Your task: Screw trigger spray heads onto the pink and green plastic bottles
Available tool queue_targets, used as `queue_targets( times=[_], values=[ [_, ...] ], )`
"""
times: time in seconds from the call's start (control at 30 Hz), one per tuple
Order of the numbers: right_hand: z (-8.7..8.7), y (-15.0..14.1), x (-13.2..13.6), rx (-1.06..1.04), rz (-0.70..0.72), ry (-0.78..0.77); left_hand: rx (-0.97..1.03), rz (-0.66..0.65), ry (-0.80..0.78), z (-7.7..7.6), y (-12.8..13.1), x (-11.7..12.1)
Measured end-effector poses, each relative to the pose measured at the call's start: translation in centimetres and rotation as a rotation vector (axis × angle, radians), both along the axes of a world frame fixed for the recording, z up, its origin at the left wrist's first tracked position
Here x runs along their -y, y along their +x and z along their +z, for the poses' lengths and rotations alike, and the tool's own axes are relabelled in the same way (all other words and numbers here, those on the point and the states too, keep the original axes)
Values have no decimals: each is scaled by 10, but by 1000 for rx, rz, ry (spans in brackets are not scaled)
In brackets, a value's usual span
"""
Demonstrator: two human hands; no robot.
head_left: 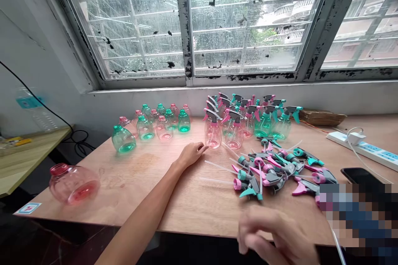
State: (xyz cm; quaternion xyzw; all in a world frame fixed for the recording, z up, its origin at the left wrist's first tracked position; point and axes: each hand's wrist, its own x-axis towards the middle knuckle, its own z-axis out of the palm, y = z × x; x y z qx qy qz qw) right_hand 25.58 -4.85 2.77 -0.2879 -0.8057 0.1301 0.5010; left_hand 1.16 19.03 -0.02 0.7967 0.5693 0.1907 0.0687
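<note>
My left hand [193, 154] rests low over the table, fingers extended, its tips close beside the base of a clear pink spray bottle [213, 136] with a fitted trigger head. Whether they touch it I cannot tell. Nearer the front edge, my right hand [273, 232] is blurred, its fingers loosely bent and no object visible in it. Beyond that hand lies a pile of loose trigger spray heads [273, 169] in pink, teal and grey, with thin dip tubes. Several bottles with heads on, such as a green one [281, 126], stand together by the wall.
Headless pink and green bottles [146, 129] cluster at the back left. One pink bottle [74, 186] stands alone at the front left, near a sticker [28, 208]. A power strip [363, 148], a dark phone [360, 176] and a brown package [321, 117] occupy the right side.
</note>
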Motion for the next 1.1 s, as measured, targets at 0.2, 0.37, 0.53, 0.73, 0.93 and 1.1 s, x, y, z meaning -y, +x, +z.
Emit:
queue_targets(
  times=[0.2,0.37,0.53,0.73,0.93,1.1],
  values=[
    [-29,-7,-35,118,-113,-47,174,328,365,11,-26,-16],
    [-57,13,-56,139,-355,71,275,624,715,19,-69,-26],
    [-68,22,-68,141,-437,34,277,737,858,18,-104,-30],
    [-67,21,-69,152,-428,-6,217,652,850,20,-120,-34],
    [-69,22,-72,162,-488,-35,147,481,692,14,-115,-50],
    [-73,26,-75,63,-602,-71,135,454,612,6,-101,-31]
  ],
)
